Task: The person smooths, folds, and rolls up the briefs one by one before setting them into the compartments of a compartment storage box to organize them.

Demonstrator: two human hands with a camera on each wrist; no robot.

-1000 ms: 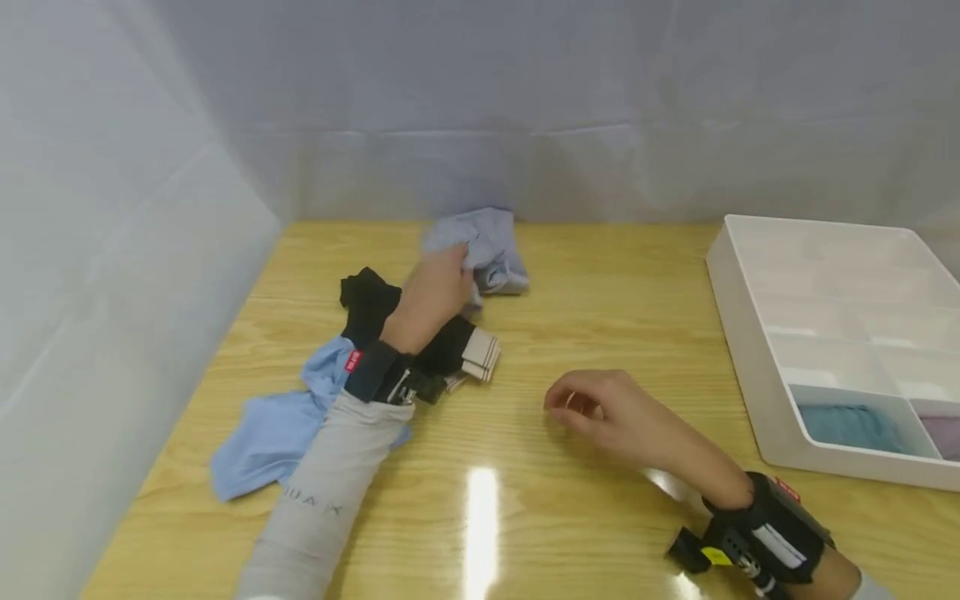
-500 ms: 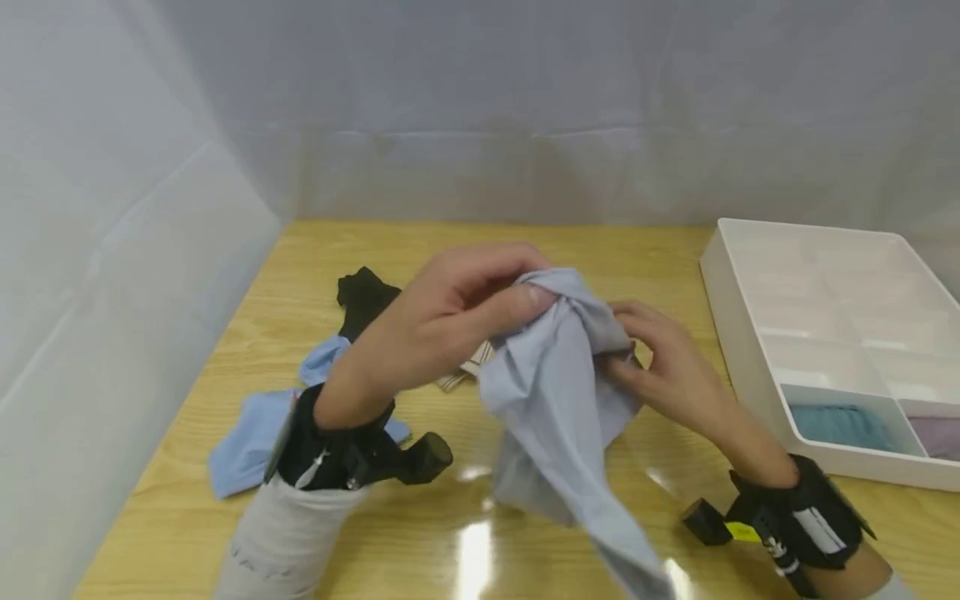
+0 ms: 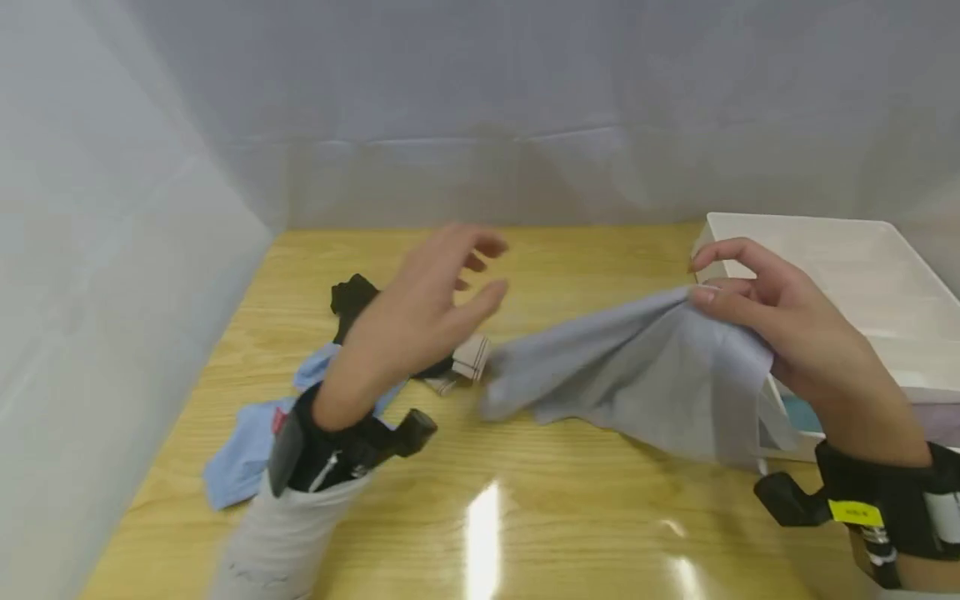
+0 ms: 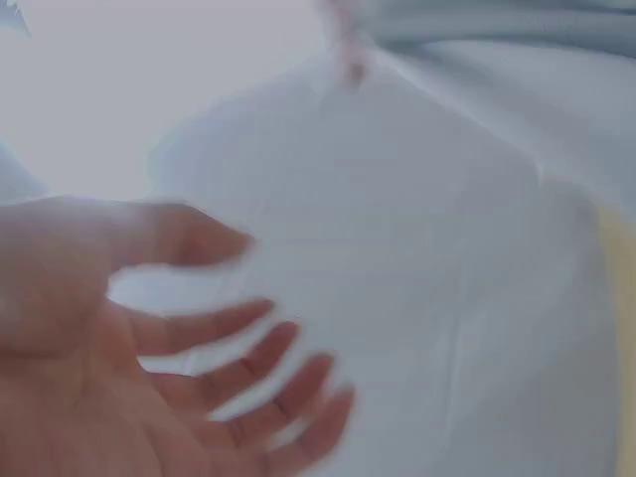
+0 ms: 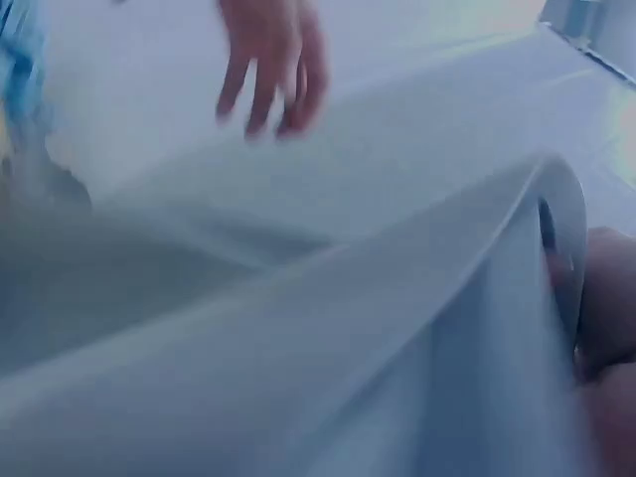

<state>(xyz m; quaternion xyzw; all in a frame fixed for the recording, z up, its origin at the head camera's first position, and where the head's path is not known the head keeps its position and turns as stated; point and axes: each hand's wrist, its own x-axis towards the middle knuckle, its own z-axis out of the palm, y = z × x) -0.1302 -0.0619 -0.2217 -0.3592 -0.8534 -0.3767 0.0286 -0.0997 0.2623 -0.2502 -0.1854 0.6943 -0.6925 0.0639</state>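
A thin, light grey-blue piece of cloth (image 3: 637, 375) hangs spread out above the table; its exact kind cannot be told. My right hand (image 3: 802, 333) pinches its upper edge between thumb and fingers, and the loose end trails to the left. In the right wrist view the cloth (image 5: 298, 348) fills much of the frame in broad folds. My left hand (image 3: 420, 317) is raised to the left of it, apart from the cloth, its fingers spread and slightly bent. The left wrist view shows the same left hand (image 4: 199, 338) holding nothing.
Behind the right hand stands a white divided box (image 3: 810, 225) with teal cloth (image 3: 801, 412) and mauve cloth (image 3: 937, 421) in front compartments. A blue cloth (image 3: 243, 454), a black cloth (image 3: 352, 300) and a striped beige cloth end (image 3: 471, 357) lie at left on the wooden table (image 3: 570, 517).
My left hand picked the grey-blue cloth off the back of the table and brought it to the middle. It has since let go, and my right hand has drawn the cloth rightward and up.
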